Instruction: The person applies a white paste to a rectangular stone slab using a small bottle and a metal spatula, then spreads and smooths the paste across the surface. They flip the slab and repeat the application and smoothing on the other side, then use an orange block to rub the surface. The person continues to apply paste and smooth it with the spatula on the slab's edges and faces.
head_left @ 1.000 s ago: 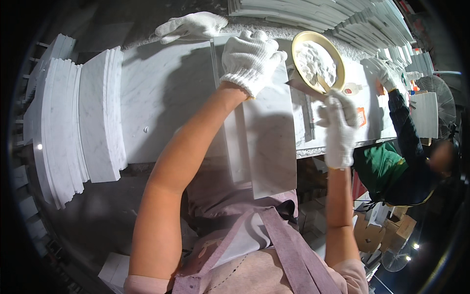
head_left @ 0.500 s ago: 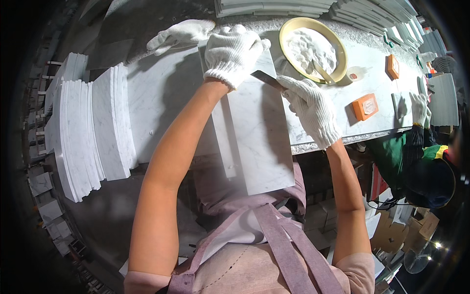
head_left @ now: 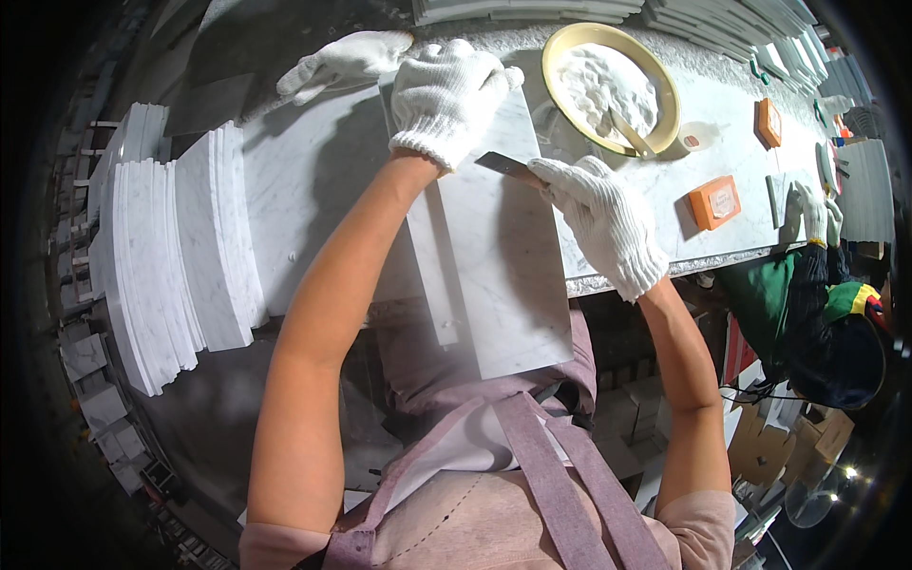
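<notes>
My left hand point(head_left: 446, 100), in a white knit glove, is closed at the far end of a grey-veined white marble slab point(head_left: 508, 275). Whatever its curled fingers hold, if anything, is hidden. In my right hand point(head_left: 608, 214), also gloved, is a putty knife point(head_left: 503, 166), its dark flat blade pointing left over the slab. The slab lies lengthwise toward me, its near end overhanging the worktable edge above my lap. A narrower marble strip point(head_left: 432, 275) shows along its left side. Behind the knife hand stands a yellow-rimmed bowl point(head_left: 673, 104) of white powder or paste with a utensil in it.
An empty-looking white glove point(head_left: 347, 65) lies beyond my left hand. Stacked marble slabs point(head_left: 161, 266) stand at the left, and more slabs point(head_left: 731, 33) at the back. Orange boxes point(head_left: 714, 202) sit on the right of the worktable point(head_left: 655, 242). A co-worker's gloved hand point(head_left: 814, 211) is at far right.
The putty knife and my right hand have moved slightly nearer, with the blade shifted left over the slab. My left hand stays at the slab's far end.
</notes>
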Motion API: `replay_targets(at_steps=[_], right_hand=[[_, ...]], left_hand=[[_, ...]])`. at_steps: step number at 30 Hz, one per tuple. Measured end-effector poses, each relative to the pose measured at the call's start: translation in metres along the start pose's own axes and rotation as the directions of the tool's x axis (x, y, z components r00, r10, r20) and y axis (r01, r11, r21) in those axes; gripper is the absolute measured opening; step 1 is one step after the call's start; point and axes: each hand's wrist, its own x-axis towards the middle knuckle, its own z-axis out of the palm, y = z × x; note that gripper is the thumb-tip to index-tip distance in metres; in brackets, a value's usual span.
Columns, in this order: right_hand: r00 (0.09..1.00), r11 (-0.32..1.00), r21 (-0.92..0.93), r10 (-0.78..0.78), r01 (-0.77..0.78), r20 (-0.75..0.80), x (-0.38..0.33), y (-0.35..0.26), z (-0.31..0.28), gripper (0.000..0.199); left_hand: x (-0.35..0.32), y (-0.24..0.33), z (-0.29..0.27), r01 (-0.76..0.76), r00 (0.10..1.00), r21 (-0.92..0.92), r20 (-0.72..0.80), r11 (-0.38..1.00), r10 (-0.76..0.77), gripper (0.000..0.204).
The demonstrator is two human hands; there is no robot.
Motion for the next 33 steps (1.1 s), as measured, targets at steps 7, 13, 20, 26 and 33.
replay_targets(at_steps=[7, 13, 20, 26, 33], right_hand=[[0.992, 0.991, 0.029, 0.129, -0.128, -0.014, -0.002, -0.006, 0.0, 0.031], [0.988, 0.978, 0.143, 0.153, -0.155, 0.019, 0.004, -0.009, -0.002, 0.03], [0.996, 0.995, 0.096, 0.034, -0.042, 0.081, 0.008, -0.008, -0.004, 0.033], [0.997, 0.98, 0.191, 0.033, -0.048, 0.076, 0.019, 0.0, -0.007, 0.038], [0.994, 0.985, 0.16, -0.072, 0.058, 0.083, 0.022, 0.008, -0.009, 0.035]], left_hand=[[-0.001, -0.002, 0.002, -0.032, 0.998, 0.012, -0.05, 0.999, 0.032, 0.029], [-0.001, -0.002, 0.003, -0.043, 0.997, 0.005, -0.058, 0.999, 0.043, 0.032], [-0.001, -0.003, 0.004, -0.019, 0.999, 0.008, -0.029, 1.0, 0.019, 0.027], [-0.001, -0.003, 0.003, -0.038, 0.997, 0.016, -0.064, 0.999, 0.039, 0.026], [-0.001, -0.004, 0.006, -0.072, 0.991, -0.037, -0.114, 0.997, 0.067, 0.034]])
